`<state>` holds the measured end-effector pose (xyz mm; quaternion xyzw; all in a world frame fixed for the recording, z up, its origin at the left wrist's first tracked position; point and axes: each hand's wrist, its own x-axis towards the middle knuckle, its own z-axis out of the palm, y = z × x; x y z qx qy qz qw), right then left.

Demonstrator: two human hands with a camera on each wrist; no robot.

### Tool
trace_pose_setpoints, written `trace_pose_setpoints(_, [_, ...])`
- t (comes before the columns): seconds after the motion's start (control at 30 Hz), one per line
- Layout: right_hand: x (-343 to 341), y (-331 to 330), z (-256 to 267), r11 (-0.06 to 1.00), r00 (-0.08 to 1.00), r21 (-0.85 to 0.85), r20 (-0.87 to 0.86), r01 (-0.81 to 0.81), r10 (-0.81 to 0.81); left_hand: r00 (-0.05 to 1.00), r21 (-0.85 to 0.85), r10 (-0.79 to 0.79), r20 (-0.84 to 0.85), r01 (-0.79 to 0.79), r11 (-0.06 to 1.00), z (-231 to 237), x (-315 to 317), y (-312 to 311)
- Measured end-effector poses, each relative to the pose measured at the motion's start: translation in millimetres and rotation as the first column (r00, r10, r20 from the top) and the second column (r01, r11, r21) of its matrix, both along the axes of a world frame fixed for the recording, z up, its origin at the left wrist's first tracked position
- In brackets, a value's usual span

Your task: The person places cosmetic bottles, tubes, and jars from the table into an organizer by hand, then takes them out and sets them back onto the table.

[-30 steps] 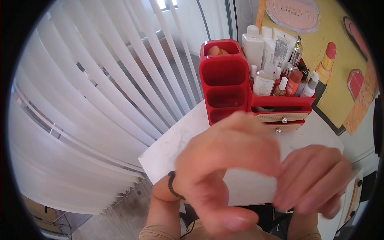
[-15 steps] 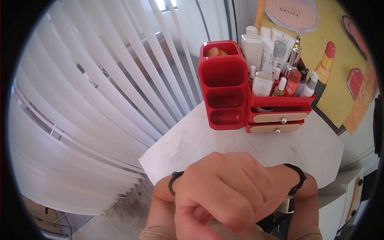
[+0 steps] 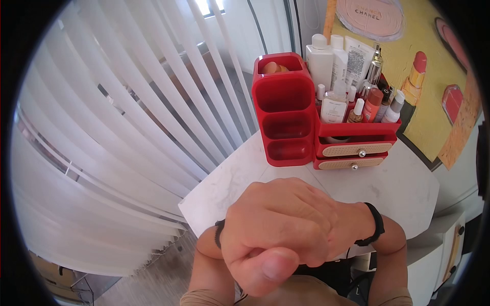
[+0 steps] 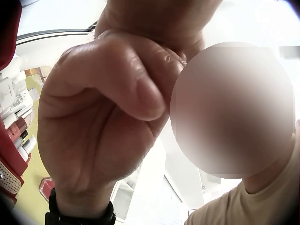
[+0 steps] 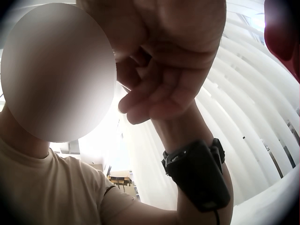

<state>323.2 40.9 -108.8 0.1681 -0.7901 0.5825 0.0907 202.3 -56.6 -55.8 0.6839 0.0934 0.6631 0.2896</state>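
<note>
My two hands are pressed together above the front of the white marbled table [image 3: 219, 194]. In the head view the left hand [image 3: 275, 229] is nearest the camera, fingers curled in against the right hand, thumb pointing back toward me. Partly hidden behind it, the right hand [image 3: 339, 219] reaches in from the right. The left wrist view shows the right hand's palm [image 4: 108, 136] with its thumb bent beside the left hand [image 4: 154, 23]. Curled left fingers [image 5: 159, 93] show below the right hand [image 5: 183, 28] in the right wrist view. No object shows between the hands.
Beyond the hands stands a red organizer [image 3: 286, 158] with several compartments, bottles [image 3: 319, 64] and two small drawers [image 3: 352, 149]. A painted board [image 3: 408, 97] leans at the right. White vertical blinds [image 3: 112, 168] hang along the left side.
A second ago the hands were side by side, blurred, the right one lower at the right. They have come together and overlap; the left thumb has since swung up into view.
</note>
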Motion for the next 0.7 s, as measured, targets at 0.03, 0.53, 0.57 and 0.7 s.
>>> trace_pose_setpoints(0.03, [-1.4,0.4,-1.4,1.0,1.0,0.001,0.0,0.0,0.0,0.999,0.001,0.036,-0.012,-0.036,0.999,0.2,1.1,-0.8])
trace_pose_setpoints(0.53, [6.7,-13.8,21.4,0.974,0.92,0.161,-0.383,0.161,-0.089,0.986,0.023,-0.074,0.152,0.071,0.997,-9.4,12.7,14.0])
trace_pose_setpoints(0.57, [10.5,-14.3,23.6,0.95,0.899,0.215,-0.421,0.225,-0.118,0.987,0.044,-0.062,0.151,0.056,0.997,-9.5,15.1,16.8])
trace_pose_setpoints(0.7, [31.7,-13.1,27.4,0.787,0.788,0.384,-0.582,0.482,-0.199,0.985,0.045,-0.173,0.02,0.172,0.984,-16.2,11.0,25.0])
